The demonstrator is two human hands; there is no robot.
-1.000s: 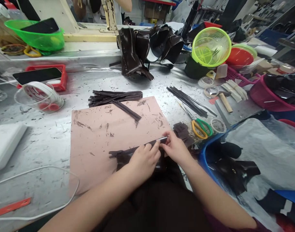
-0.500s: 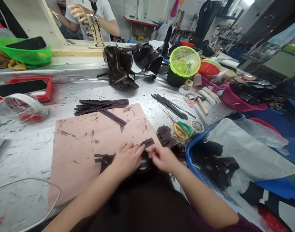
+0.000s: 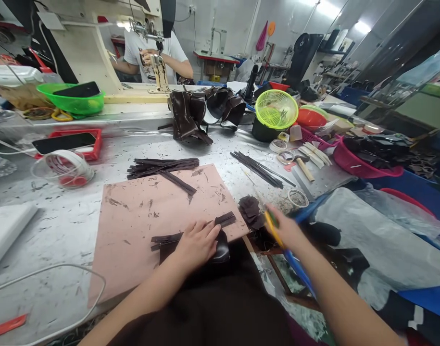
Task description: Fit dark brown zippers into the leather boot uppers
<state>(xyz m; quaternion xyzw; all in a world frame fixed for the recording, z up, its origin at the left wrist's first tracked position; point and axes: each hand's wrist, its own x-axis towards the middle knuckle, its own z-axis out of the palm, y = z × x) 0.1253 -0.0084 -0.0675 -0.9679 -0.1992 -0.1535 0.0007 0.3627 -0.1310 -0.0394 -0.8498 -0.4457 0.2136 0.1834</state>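
Observation:
My left hand [image 3: 198,241] presses down on a dark brown leather piece [image 3: 222,251] at the front edge of the pink board [image 3: 129,250], its fingers curled over it. From under this hand a short dark strip [image 3: 225,219] sticks out to the right, and dark strip ends [image 3: 164,240] to the left. My right hand [image 3: 286,230] is closed around the yellow and green handles of scissors [image 3: 273,229], off the right side of the board; motion smears the hand. Beside it lies a pile of small dark pieces [image 3: 250,210].
Dark strips [image 3: 158,166] lie at the board's back, more strips [image 3: 257,169] to its right. Brown leather bags [image 3: 191,115], a yellow basket [image 3: 276,109] and a hammer [image 3: 305,170] are farther off. A blue tub [image 3: 301,269] stands at right. Behind, a person works at a sewing machine [image 3: 158,72].
My right hand has left the leather piece, moved right and picked up the scissors from the table. My left hand stays on the leather piece. The view has shifted slightly.

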